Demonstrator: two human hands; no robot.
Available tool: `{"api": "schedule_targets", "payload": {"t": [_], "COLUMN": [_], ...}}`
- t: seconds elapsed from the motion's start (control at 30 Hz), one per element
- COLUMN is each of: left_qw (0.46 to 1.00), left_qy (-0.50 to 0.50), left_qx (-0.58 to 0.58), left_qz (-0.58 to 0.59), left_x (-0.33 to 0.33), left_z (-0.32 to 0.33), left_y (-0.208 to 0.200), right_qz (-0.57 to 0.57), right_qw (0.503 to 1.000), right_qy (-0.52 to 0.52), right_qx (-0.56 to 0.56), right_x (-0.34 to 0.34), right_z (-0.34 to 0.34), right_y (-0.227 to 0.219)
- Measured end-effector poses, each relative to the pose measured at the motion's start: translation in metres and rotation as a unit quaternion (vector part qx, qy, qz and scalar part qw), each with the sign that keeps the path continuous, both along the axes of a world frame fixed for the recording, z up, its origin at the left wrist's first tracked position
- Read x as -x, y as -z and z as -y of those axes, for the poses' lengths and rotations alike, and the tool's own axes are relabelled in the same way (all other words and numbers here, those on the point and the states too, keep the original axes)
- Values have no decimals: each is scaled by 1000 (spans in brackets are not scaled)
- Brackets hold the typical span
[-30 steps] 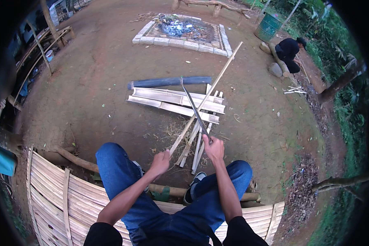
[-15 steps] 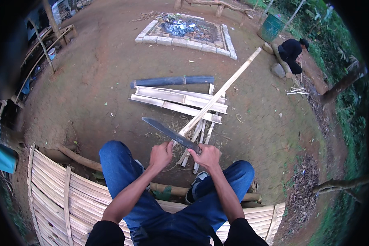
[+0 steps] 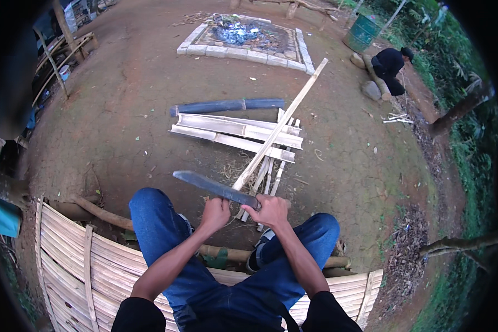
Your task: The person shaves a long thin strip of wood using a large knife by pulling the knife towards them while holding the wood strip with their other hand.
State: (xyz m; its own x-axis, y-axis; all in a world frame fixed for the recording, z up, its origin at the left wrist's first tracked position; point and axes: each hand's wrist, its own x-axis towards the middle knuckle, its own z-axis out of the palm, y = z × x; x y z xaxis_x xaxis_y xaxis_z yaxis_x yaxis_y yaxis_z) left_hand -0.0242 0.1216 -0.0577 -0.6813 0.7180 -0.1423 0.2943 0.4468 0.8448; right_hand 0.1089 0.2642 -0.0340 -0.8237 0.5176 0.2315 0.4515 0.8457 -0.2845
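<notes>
Dirt ground [image 3: 116,133], long pale bamboo strip [image 3: 280,124] slanting away over split bamboo halves [image 3: 221,126].
Large knife [image 3: 216,188] crosses strip's near end, blade tip to left; blade contact hard to tell. Left hand [image 3: 215,213]: grip clamped on strip's near end, just behind blade. Right hand [image 3: 270,210]: grip wrapped round knife handle, near left hand.

The knife [image 3: 216,187] has a metal blade with a dull grey sheen, and the long strip [image 3: 281,124] is pale bamboo, smooth and matt. Matt denim trousers [image 3: 159,224] rest on a ridged surface [image 3: 119,265] of bamboo slats; the ground [image 3: 116,149] is rough bare earth, the drum [image 3: 362,34] apparently painted metal.
</notes>
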Motion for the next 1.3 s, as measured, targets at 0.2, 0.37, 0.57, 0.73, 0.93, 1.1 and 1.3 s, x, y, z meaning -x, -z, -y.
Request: {"api": "schedule_targets", "payload": {"t": [0.2,0.37,0.57,0.73,0.93,1.1,1.3], "left_qw": [999,1000,997,1000,1000,1000,999], "left_qy": [3,-2,23,15,18,19,6], "left_qx": [-25,-6,11,6,0,-2,7], "left_qz": [-34,3,-73,-18,-22,1,35], "left_x": [-3,-4,-3,-7,-1,3,5], "left_z": [2,5,7,10,8,11,13], "left_y": [-2,-7,-4,-7,10,4,5], "right_qz": [5,25,5,-56,26,17,37], "right_qw": [990,992,998,969,995,990,983], "right_qy": [124,74,38,220,29,77,81], "right_qx": [64,103,47,102,96,114,163], "right_x": [4,3,1,-1,-5,-2,-3], "right_z": [-27,-9,-13,-40,-2,-15,-5], "right_y": [10,7,8,27,15,20,19]}}
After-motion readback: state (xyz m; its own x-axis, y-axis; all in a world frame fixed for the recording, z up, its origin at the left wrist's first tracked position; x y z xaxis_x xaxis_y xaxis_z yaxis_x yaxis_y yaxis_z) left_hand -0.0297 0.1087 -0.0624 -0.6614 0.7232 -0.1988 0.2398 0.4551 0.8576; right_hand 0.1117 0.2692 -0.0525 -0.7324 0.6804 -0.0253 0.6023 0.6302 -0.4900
